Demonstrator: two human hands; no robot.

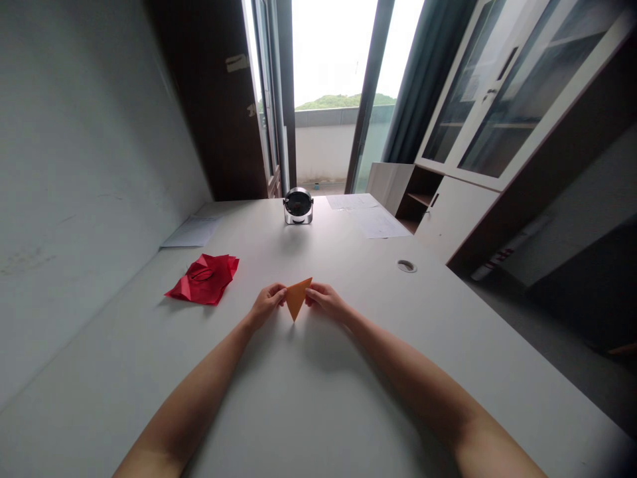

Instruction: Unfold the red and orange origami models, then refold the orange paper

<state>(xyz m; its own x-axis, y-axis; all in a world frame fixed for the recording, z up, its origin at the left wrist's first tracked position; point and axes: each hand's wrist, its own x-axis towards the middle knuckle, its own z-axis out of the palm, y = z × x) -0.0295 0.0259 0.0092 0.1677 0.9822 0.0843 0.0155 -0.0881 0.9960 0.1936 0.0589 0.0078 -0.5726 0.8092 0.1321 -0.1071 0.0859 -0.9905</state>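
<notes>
A small orange paper, folded into a triangle with its tip pointing toward me, is held just above the white table. My left hand pinches its left corner with the fingers closed. On the other side, my right hand pinches the right corner, fingers also closed. Both forearms stretch forward over the tabletop.
A pile of crumpled red paper lies to the left of my hands. A small desk fan stands at the far edge, with white sheets to its right and another sheet by the left wall. A cable hole is at right.
</notes>
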